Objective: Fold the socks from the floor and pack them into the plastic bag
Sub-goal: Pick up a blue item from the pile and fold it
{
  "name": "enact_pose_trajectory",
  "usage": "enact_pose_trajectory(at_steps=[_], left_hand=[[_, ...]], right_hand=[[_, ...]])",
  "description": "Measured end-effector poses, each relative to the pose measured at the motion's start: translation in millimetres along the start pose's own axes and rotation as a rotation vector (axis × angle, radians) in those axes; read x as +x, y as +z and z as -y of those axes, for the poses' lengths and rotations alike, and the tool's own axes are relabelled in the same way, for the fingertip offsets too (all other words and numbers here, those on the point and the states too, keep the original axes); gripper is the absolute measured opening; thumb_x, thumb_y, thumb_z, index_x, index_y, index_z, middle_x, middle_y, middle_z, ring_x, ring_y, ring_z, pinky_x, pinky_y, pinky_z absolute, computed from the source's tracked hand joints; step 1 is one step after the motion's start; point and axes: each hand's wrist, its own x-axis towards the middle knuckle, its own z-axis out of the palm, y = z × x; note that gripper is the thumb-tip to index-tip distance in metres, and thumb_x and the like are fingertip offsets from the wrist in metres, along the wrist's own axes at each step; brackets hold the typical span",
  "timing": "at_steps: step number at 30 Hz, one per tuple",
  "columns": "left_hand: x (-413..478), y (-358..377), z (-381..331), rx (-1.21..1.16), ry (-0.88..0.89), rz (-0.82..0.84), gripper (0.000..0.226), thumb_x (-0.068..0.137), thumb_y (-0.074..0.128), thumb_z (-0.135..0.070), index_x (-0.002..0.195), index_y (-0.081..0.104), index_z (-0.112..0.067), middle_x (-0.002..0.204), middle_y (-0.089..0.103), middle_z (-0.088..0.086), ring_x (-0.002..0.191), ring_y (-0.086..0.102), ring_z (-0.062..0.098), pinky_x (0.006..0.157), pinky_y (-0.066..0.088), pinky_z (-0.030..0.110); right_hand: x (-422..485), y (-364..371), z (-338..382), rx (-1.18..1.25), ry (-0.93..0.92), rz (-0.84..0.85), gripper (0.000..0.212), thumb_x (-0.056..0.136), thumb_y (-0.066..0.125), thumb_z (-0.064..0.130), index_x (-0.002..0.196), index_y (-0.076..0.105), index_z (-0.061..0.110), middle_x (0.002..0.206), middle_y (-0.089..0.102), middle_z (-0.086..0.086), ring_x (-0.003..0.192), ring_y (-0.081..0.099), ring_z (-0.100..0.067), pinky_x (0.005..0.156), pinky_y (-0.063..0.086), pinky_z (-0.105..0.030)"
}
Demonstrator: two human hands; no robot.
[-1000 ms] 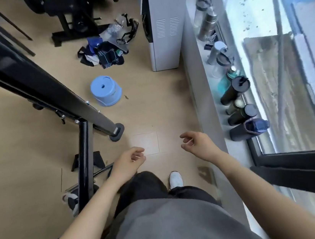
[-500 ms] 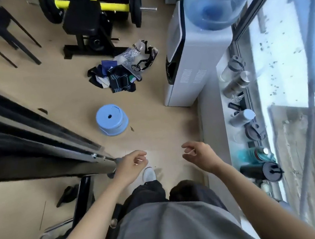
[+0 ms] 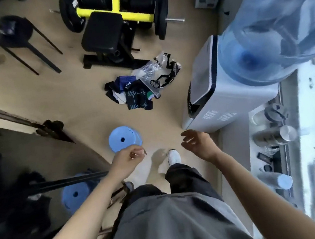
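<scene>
A heap of dark blue, black and white socks [image 3: 129,92] lies on the wooden floor ahead of me. A crumpled clear plastic bag [image 3: 155,72] with black print rests against the heap's right side. My left hand [image 3: 127,160] hangs in front of my waist with its fingers loosely curled and nothing in it. My right hand [image 3: 199,144] is held out beside it, fingers apart and empty. Both hands are well short of the socks.
A low blue plastic stool [image 3: 124,138] stands between me and the socks. A white water dispenser [image 3: 219,95] with a blue bottle is on the right, bottles line the window sill [image 3: 275,136], a black-and-yellow weight bench [image 3: 116,26] stands behind the heap, and a dark glossy surface [image 3: 17,157] fills the left.
I have walked forward: the socks, bag and stool are nearer and lower in view, and the water dispenser has come alongside. Both hands stay empty in front of me.
</scene>
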Motion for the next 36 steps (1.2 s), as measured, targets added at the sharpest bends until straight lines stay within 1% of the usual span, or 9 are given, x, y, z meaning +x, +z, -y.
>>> enact_pose_trajectory(at_steps=[6, 14, 17, 20, 22, 24, 26, 32, 36], left_hand=[[71, -27, -35, -0.089, -0.096, -0.054, 0.022, 0.086, 0.074, -0.026, 0.107, 0.073, -0.033, 0.097, 0.075, -0.013, 0.092, 0.069, 0.006, 0.093, 0.053, 0.029], [190, -88, -77, -0.154, -0.061, -0.081, 0.030, 0.090, 0.071, -0.008, 0.096, 0.069, -0.037, 0.089, 0.069, -0.022, 0.081, 0.064, -0.003, 0.080, 0.048, 0.014], [249, -117, -87, -0.141, -0.025, -0.047, 0.033, 0.089, 0.073, -0.012, 0.092, 0.069, -0.045, 0.088, 0.071, -0.012, 0.079, 0.064, 0.005, 0.080, 0.053, 0.026], [305, -151, -100, -0.122, 0.015, -0.006, 0.025, 0.082, 0.074, -0.034, 0.090, 0.067, -0.056, 0.088, 0.073, -0.013, 0.084, 0.067, 0.008, 0.082, 0.052, 0.024], [340, -171, -107, -0.095, 0.028, 0.025, 0.025, 0.082, 0.074, -0.035, 0.100, 0.066, -0.051, 0.093, 0.072, -0.014, 0.088, 0.069, 0.010, 0.085, 0.053, 0.026], [370, -188, -116, -0.089, 0.016, 0.031, 0.022, 0.084, 0.075, -0.031, 0.106, 0.071, -0.034, 0.097, 0.074, -0.008, 0.090, 0.068, 0.011, 0.085, 0.052, 0.027], [397, -201, -125, -0.099, -0.010, 0.033, 0.034, 0.078, 0.071, -0.040, 0.107, 0.073, -0.024, 0.097, 0.074, -0.007, 0.088, 0.067, 0.010, 0.081, 0.050, 0.023], [469, -231, -142, 0.020, -0.079, 0.087, 0.024, 0.090, 0.072, -0.026, 0.114, 0.070, -0.028, 0.094, 0.068, -0.018, 0.085, 0.064, 0.002, 0.080, 0.050, 0.021], [518, -243, -141, 0.051, -0.160, 0.095, 0.022, 0.090, 0.072, -0.026, 0.112, 0.070, -0.028, 0.095, 0.068, -0.018, 0.084, 0.062, -0.002, 0.079, 0.049, 0.020]], right_hand=[[108, -48, 26, -0.046, -0.040, 0.064, 0.034, 0.088, 0.071, 0.022, 0.121, 0.065, 0.016, 0.099, 0.068, 0.002, 0.085, 0.066, -0.017, 0.083, 0.051, -0.028], [230, -74, 81, -0.010, -0.012, 0.074, 0.031, 0.088, 0.071, 0.021, 0.119, 0.067, 0.018, 0.093, 0.068, 0.003, 0.084, 0.065, -0.019, 0.085, 0.054, -0.036], [279, -78, 104, 0.011, 0.016, 0.067, 0.032, 0.088, 0.070, 0.020, 0.119, 0.066, 0.017, 0.095, 0.068, 0.000, 0.086, 0.065, -0.019, 0.086, 0.055, -0.039], [324, -85, 128, -0.004, 0.033, 0.068, 0.033, 0.088, 0.070, 0.019, 0.121, 0.065, 0.017, 0.098, 0.068, 0.001, 0.088, 0.065, -0.015, 0.086, 0.052, -0.029], [352, -93, 141, 0.016, 0.060, 0.079, 0.034, 0.088, 0.070, 0.019, 0.122, 0.064, 0.019, 0.100, 0.069, 0.001, 0.090, 0.066, -0.015, 0.086, 0.052, -0.027], [377, -103, 149, 0.032, 0.081, 0.071, 0.033, 0.088, 0.069, 0.019, 0.121, 0.064, 0.022, 0.099, 0.069, 0.003, 0.091, 0.066, -0.014, 0.087, 0.054, -0.031], [401, -115, 155, 0.046, 0.092, 0.049, 0.031, 0.088, 0.069, 0.019, 0.119, 0.065, 0.023, 0.096, 0.069, 0.004, 0.090, 0.066, -0.014, 0.088, 0.054, -0.032], [489, -132, 169, 0.089, 0.133, -0.008, 0.030, 0.088, 0.067, 0.015, 0.118, 0.065, 0.021, 0.094, 0.068, 0.004, 0.086, 0.063, -0.013, 0.080, 0.050, -0.024], [551, -119, 174, 0.099, 0.114, 0.036, 0.029, 0.089, 0.067, 0.016, 0.117, 0.065, 0.019, 0.095, 0.067, 0.003, 0.087, 0.064, -0.015, 0.084, 0.052, -0.030]])
